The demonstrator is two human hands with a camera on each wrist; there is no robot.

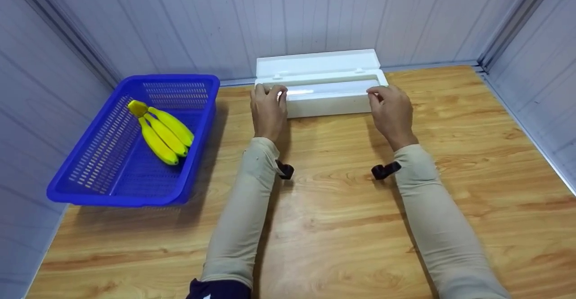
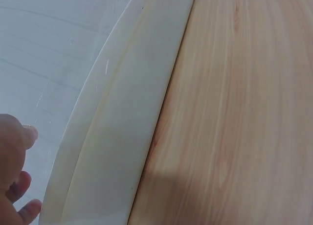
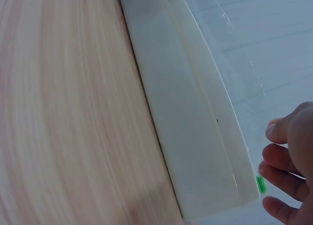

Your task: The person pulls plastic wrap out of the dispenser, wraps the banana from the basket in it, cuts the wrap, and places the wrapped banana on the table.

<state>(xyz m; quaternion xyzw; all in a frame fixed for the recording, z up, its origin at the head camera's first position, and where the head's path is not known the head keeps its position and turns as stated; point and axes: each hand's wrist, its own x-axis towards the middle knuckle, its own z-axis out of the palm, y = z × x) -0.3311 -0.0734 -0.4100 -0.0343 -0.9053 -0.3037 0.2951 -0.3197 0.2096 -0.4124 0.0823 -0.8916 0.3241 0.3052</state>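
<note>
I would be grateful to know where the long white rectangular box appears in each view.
Head: the long white rectangular box stands open at upper centre.
Left wrist: the box runs from top centre to lower left.
Right wrist: the box runs from top centre to lower right.
Shared landmark: the brown wood-grain tabletop, alongside the box in all three.

Yellow bananas (image 1: 165, 134) lie in a blue basket (image 1: 126, 200).

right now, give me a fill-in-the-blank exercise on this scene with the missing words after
The bananas lie in a ____ plastic basket.
The cling film box has its lid ____.
In the head view, the basket stands to the ____ of that box.

Missing words: blue; open; left
</note>
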